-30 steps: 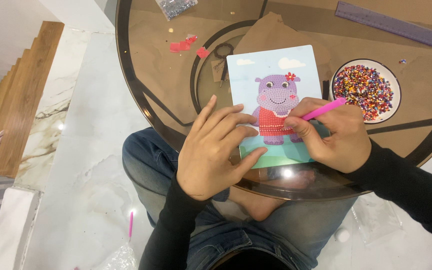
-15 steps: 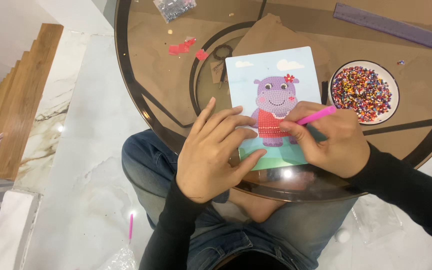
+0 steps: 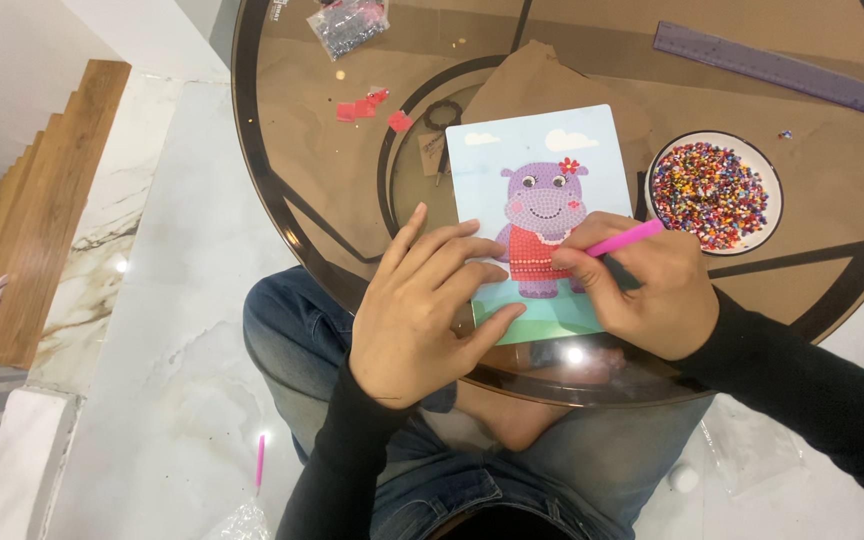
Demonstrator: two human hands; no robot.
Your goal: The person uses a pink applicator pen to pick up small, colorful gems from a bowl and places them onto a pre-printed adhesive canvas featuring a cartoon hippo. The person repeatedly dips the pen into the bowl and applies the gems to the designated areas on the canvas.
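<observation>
A card (image 3: 542,160) showing a purple hippo in a red dress lies on the round glass table (image 3: 292,130). My left hand (image 3: 427,300) rests flat on the card's lower left corner, fingers spread. My right hand (image 3: 642,285) grips a pink pen (image 3: 624,238), its tip down on the hippo's red dress. A white bowl (image 3: 717,192) full of mixed coloured beads stands just right of the card.
A purple ruler (image 3: 782,72) lies at the table's far right. Red scraps (image 3: 367,105) and a clear bag of beads (image 3: 350,22) sit at the far left. A second pink pen (image 3: 260,462) lies on the marble floor beside my knees. Wooden stairs (image 3: 42,210) run along the left.
My right hand and the pen have shifted very slightly on the hippo's dress. The left hand has stayed pressed on the card.
</observation>
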